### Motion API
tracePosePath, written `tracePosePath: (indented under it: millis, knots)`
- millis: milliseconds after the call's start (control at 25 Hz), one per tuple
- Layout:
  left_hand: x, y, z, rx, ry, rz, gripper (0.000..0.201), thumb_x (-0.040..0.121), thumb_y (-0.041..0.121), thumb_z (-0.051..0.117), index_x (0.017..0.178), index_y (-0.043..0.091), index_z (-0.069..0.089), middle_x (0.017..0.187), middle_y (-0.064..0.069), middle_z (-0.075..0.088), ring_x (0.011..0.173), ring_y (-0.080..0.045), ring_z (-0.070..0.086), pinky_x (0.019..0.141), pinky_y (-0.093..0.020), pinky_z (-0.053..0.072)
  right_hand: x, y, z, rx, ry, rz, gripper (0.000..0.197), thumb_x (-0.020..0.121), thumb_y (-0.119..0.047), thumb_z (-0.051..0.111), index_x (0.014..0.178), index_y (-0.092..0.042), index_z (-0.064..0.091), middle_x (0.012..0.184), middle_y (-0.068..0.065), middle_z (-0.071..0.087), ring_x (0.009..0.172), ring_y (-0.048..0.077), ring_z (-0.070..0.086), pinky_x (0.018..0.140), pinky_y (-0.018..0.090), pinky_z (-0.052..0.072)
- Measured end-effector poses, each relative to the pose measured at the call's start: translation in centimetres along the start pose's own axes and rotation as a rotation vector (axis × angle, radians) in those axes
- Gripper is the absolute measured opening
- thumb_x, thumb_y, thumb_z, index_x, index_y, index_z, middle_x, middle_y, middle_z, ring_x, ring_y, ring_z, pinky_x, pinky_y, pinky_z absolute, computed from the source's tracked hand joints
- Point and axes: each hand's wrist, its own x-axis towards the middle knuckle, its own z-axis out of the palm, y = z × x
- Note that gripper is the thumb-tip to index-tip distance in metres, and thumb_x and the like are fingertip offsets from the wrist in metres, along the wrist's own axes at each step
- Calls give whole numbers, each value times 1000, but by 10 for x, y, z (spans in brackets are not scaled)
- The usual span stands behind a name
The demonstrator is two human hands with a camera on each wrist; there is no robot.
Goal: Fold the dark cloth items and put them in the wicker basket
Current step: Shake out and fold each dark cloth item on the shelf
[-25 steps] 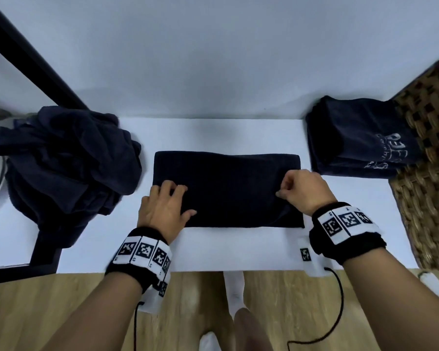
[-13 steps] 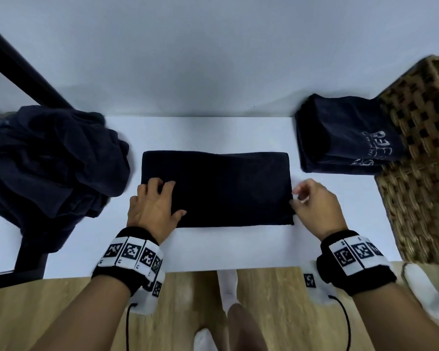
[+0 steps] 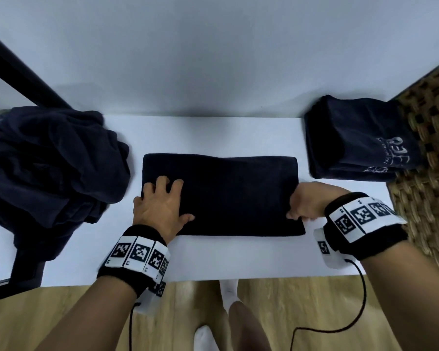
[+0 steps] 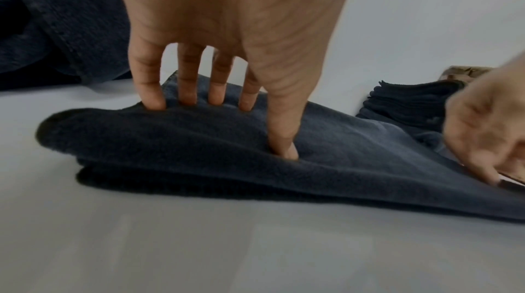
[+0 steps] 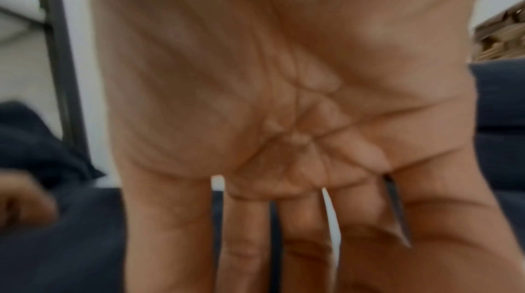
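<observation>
Since earlier, right hand has slid onto the folded dark rectangular cloth at its 3 o'clock edge, fingers curled pinching it for folding; left hand presses flat-fingered at 9 o'clock, anchoring it on the white bench.

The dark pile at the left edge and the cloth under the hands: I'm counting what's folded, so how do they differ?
The dark pile is crumpled and heaped; the flat cloth is a neat, low rectangle. The pile lies untouched, while the left hand presses the flat cloth and the right hand works at its right edge. Both are dark fabric on the white table.
</observation>
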Motion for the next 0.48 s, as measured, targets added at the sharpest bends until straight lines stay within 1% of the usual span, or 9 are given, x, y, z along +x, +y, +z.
tracePosePath:
  millis: [80, 120, 200, 240, 280, 320, 360, 400, 480]
  knots:
    - [-1, 1, 1, -4, 3, -9, 79, 81, 57, 61, 143, 27, 23, 144, -5, 23, 127, -31, 30, 100, -48, 38, 1, 13, 8, -28, 50, 57, 21, 80, -33, 67, 65, -20, 60, 73, -2, 67, 71, 18, 64, 82, 35, 55]
    - [-2, 2, 1, -13, 5, -11, 79, 82, 56, 61, 144, 27, 22, 145, -5, 22, 127, -31, 29, 100, -48, 37, 1, 17, 10, 68, 128, 11, 22, 81, -33, 68, 65, -21, 59, 75, -1, 66, 73, 20, 65, 81, 35, 55]
    - [-4, 4, 2, -19, 16, -12, 77, 84, 54, 59, 145, 26, 21, 148, -6, 20, 129, -32, 28, 101, -48, 36, -2, 8, 17, 348, 193, -172, 19, 84, -30, 69, 68, -22, 62, 72, -2, 65, 67, 16, 66, 69, 26, 54]
    - [-5, 4, 3, -15, 15, -10, 77, 85, 54, 58, 146, 25, 19, 149, -6, 19, 130, -32, 27, 101, -48, 36, -6, 0, 22, 424, 166, -241, 15, 85, -28, 68, 73, -20, 65, 69, -4, 65, 63, 13, 65, 62, 20, 51]
    - [-7, 4, 3, -11, 12, -6, 78, 86, 54, 56, 147, 25, 18, 150, -7, 18, 130, -32, 27, 102, -48, 35, -6, -4, 28, 426, 128, -266, 13, 85, -29, 68, 76, -19, 66, 68, -5, 65, 62, 12, 65, 60, 18, 49]
    - [-9, 3, 2, -2, 7, 1, 78, 87, 55, 54, 148, 25, 16, 151, -7, 17, 131, -32, 27, 102, -48, 35, -4, -5, 31, 380, 113, -246, 12, 85, -30, 68, 78, -20, 66, 71, -4, 66, 65, 13, 66, 63, 20, 51]
    - [-11, 3, 3, 12, 0, 4, 79, 87, 56, 53, 149, 24, 15, 151, -7, 17, 131, -32, 27, 102, -47, 35, 0, -3, 32, 353, 153, -205, 12, 85, -31, 67, 77, -22, 65, 75, -3, 68, 71, 16, 67, 69, 26, 54]
    - [-12, 2, 4, 22, 12, 5, 77, 87, 56, 52, 148, 23, 19, 150, -9, 21, 129, -33, 30, 101, -47, 36, 6, -3, 27, 349, 261, -184, 11, 84, -31, 67, 76, -24, 64, 79, -1, 69, 76, 19, 67, 77, 32, 55]
    - [-13, 7, 5, -1, 150, 67, 65, 85, 52, 58, 137, 16, 43, 134, -15, 40, 113, -37, 44, 89, -50, 43, 18, -10, 13, 402, 546, -251, 7, 85, -28, 64, 79, -26, 62, 83, -3, 68, 83, 21, 64, 83, 35, 51]
